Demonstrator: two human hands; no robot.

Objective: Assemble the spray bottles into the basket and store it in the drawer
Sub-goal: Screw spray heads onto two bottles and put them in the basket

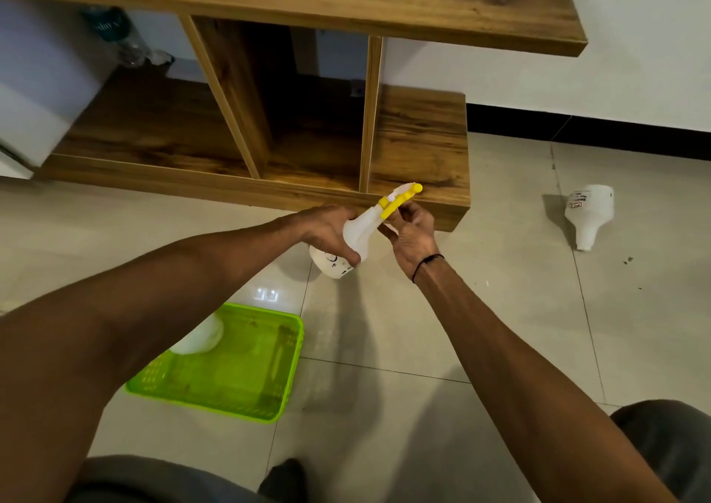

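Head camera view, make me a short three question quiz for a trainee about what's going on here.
1. True or false: the green basket sits on a shelf of the wooden cabinet.
2. Which hand grips the body of the white spray bottle? A) left hand B) right hand C) neither
3. Fill in: a second white bottle without a spray head lies on its ____ on the floor tiles.

Key
1. False, it is on the floor.
2. A, the left hand holds the body; the right hand is at the yellow spray head.
3. side

basket [231, 379] lies left on the floor [423, 329], capless bottle [588, 214] far right, shelf unit [269, 125] behind.
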